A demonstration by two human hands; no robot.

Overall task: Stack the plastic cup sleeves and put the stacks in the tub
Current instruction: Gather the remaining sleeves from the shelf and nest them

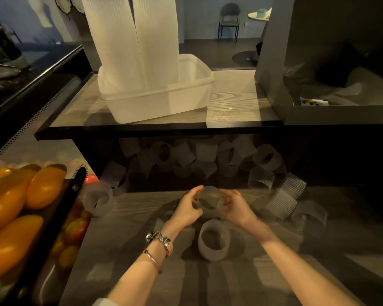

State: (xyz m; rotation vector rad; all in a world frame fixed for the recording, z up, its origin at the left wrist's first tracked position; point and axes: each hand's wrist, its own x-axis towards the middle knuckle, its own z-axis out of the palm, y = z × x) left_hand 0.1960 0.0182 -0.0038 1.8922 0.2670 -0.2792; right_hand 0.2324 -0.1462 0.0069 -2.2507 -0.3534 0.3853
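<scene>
Left hand: the left hand (187, 209) grips the left side of a clear sleeve (209, 199), thumb and fingers curled round its rim; a watch (159, 239) and a bangle (153, 260) sit on the wrist.
Right hand: the right hand (237, 207) grips the right side of the same sleeve, fingers curled round the wall; a ring shows on one finger.
Held sleeve: held between both hands just above the lower counter (128, 239), open end facing the camera. Whether it is a single sleeve or several nested cannot be told.
Upright sleeve: a second sleeve (213, 239) stands on the lower counter, just nearer the camera than the hands and between the two forearms.
Short stack: a ribbed stack (284, 198) of nested sleeves lies tilted on the counter to the right of the hands, with another single sleeve (308, 214) just beside it.
Loose pile: loose sleeves (199, 157) lie jumbled under the upper shelf (234, 100), behind the hands; one more sleeve (97, 200) lies at the left edge of the counter.
Tub: a white tub (186, 93) sits on the upper shelf, well apart from the hands.
Tub contents: two tall stacks (137, 43) stand in the tub's left part, leaning and rising out of frame.
Left margin: orange fruit (20, 195) lies in a case beside the counter.
</scene>
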